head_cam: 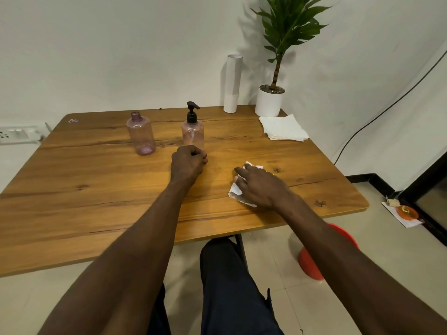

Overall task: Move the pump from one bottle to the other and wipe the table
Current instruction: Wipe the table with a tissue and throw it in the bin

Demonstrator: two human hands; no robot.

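Observation:
Two clear pink bottles stand on the wooden table. The left bottle has an open neck with no cap. The right bottle carries the black pump. My left hand rests as a closed fist on the table just in front of the pump bottle, holding nothing. My right hand lies flat on a crumpled white paper tissue, pressing it against the table near the front right.
A stack of white napkins lies at the back right, beside a potted plant and a tall white paper roll. A red stool stands on the floor under the table's right edge.

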